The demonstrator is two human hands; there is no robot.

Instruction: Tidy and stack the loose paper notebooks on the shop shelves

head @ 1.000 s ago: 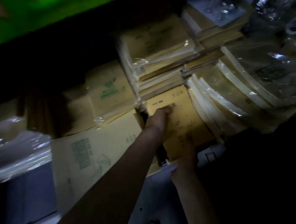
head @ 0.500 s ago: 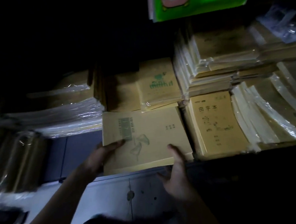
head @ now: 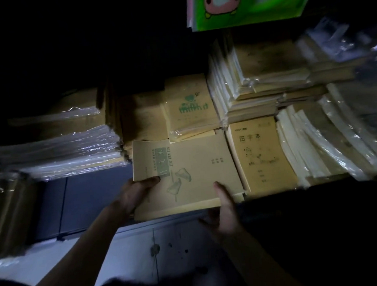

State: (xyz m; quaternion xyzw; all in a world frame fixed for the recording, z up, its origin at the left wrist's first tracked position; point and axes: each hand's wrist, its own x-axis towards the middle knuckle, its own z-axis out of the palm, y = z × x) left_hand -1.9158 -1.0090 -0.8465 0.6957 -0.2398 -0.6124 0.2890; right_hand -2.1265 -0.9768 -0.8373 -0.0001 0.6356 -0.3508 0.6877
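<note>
A stack of tan paper notebooks [head: 197, 164] with green print on the top cover lies at the front edge of a dim shelf. My left hand [head: 135, 193] grips its near left corner, thumb on the cover. My right hand [head: 225, 208] holds the near right corner, thumb on top and fingers under the edge. To the right lies another tan notebook stack [head: 260, 156] with printed characters. Behind sits a smaller notebook pile [head: 190, 110] with a green drawing.
Plastic-wrapped notebook bundles [head: 59, 147] fill the shelf at the left, and taller wrapped piles [head: 256, 84] stand at the back right. Slanted wrapped packs [head: 327, 144] lean at the far right. A green folder with a pink bear [head: 248, 4] hangs above. Pale floor [head: 132, 250] lies below.
A second ago both hands were at the right-hand stack. They moved left onto the green-printed stack and now grip its near corners; the view has swung left and closer.
</note>
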